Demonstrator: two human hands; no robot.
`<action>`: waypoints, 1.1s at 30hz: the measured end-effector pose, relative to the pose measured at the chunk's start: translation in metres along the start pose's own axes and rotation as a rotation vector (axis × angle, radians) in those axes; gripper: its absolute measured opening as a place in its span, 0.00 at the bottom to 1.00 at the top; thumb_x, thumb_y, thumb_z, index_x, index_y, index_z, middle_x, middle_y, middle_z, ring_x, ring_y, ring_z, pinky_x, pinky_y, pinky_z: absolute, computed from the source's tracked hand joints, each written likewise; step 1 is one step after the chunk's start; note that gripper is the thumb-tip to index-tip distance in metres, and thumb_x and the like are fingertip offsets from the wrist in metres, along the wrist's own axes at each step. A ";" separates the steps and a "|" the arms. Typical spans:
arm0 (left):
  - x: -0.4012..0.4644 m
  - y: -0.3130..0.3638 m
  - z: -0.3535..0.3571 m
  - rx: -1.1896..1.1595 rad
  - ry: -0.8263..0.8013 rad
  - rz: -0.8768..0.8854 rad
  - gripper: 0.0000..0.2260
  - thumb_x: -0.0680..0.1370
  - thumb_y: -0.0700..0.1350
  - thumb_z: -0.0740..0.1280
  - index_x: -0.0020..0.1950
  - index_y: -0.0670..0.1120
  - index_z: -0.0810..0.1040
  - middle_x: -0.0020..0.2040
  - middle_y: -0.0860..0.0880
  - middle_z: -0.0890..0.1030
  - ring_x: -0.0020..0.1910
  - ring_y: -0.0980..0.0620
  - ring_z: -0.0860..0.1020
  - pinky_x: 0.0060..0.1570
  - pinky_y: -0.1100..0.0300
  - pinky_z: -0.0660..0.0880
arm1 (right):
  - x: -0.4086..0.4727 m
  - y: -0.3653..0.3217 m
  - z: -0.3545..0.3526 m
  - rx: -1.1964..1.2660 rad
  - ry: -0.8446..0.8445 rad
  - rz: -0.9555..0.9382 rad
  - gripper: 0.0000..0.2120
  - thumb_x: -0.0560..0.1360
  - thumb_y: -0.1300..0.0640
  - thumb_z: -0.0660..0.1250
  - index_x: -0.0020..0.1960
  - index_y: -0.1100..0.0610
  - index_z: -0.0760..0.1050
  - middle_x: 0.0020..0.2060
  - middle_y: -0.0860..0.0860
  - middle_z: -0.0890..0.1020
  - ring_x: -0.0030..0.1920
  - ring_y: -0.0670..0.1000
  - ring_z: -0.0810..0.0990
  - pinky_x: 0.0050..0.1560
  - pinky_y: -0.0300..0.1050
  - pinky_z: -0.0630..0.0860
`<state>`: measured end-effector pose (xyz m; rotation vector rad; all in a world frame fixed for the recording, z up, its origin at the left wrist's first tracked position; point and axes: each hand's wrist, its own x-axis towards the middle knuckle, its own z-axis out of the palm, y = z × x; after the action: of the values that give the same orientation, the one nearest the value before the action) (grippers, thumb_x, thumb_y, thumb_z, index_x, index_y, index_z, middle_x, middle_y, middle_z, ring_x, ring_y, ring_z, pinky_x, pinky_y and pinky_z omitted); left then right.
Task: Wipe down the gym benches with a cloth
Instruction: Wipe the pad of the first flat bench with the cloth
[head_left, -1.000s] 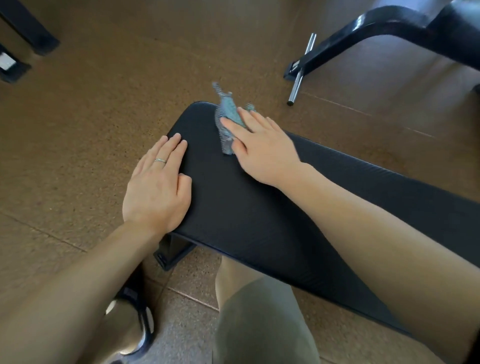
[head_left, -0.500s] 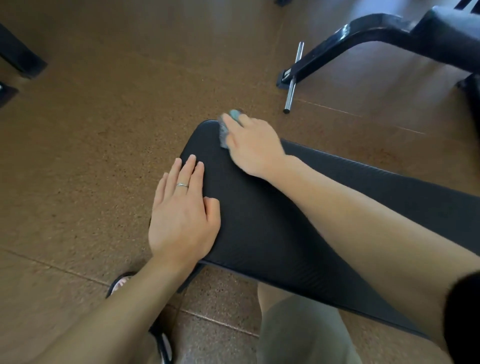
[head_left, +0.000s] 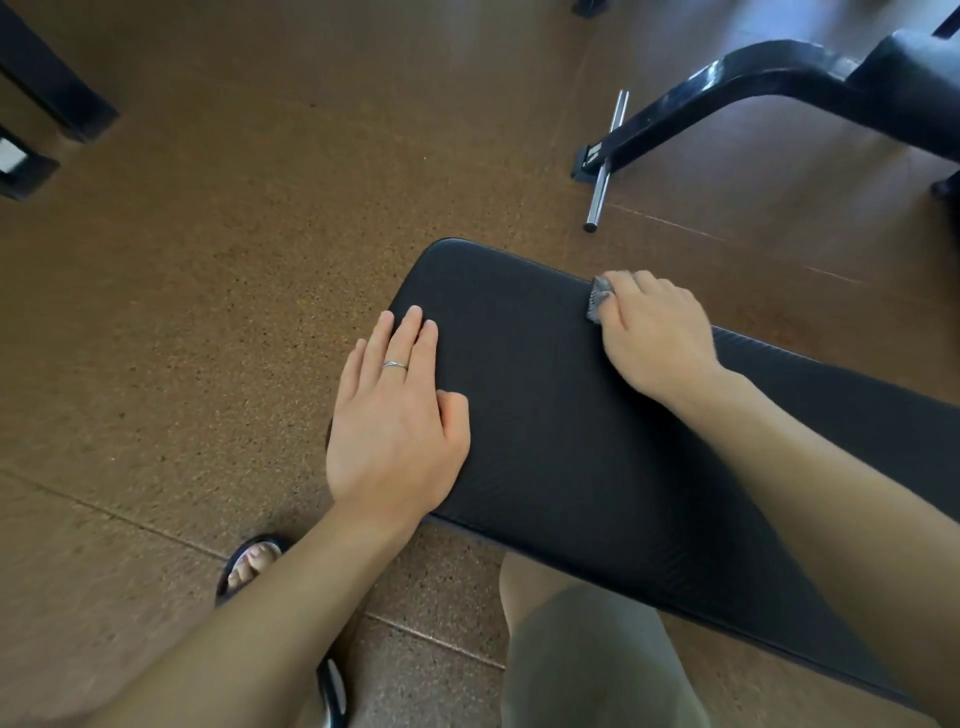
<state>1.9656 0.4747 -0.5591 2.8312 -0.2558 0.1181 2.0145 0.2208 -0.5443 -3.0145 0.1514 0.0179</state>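
Cloth (head_left: 599, 299) — mostly hidden under right hand (head_left: 655, 340) — on bench (head_left: 561, 441).

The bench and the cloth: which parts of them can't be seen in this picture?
- Cloth: mostly hidden under the right hand in the head view; only a grey corner shows.
- Bench: its far end is cut off by the right edge, and the forearms cover part of the pad.
- Bench legs: hidden beneath the pad.
- The pad's edge under the left hand: covered by the palm.

Left hand (head_left: 397, 415) lies flat, fingers straight; right hand (head_left: 657, 338) curled in a grip.
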 end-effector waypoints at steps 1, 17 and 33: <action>0.000 0.000 0.000 0.000 0.001 0.001 0.28 0.79 0.48 0.53 0.80 0.43 0.66 0.81 0.47 0.65 0.82 0.47 0.58 0.81 0.48 0.54 | 0.010 -0.021 0.004 0.003 0.018 -0.026 0.24 0.82 0.52 0.47 0.72 0.58 0.70 0.65 0.58 0.78 0.61 0.62 0.77 0.61 0.55 0.69; 0.003 -0.040 -0.016 -0.842 -0.175 -0.626 0.17 0.85 0.49 0.54 0.67 0.50 0.79 0.63 0.50 0.80 0.64 0.48 0.76 0.64 0.55 0.70 | -0.090 -0.072 0.015 -0.020 -0.103 -0.594 0.26 0.84 0.47 0.46 0.82 0.46 0.57 0.81 0.49 0.57 0.82 0.51 0.51 0.81 0.50 0.47; 0.007 -0.061 -0.017 -1.332 -0.421 -0.744 0.19 0.87 0.54 0.51 0.61 0.54 0.82 0.54 0.56 0.86 0.52 0.58 0.84 0.42 0.65 0.78 | -0.137 -0.101 0.017 -0.035 -0.160 -0.646 0.27 0.83 0.48 0.49 0.82 0.44 0.54 0.82 0.50 0.56 0.82 0.53 0.49 0.81 0.55 0.50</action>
<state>1.9833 0.5357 -0.5595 1.4333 0.4785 -0.5812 1.8880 0.3359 -0.5460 -2.9246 -0.8343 0.1991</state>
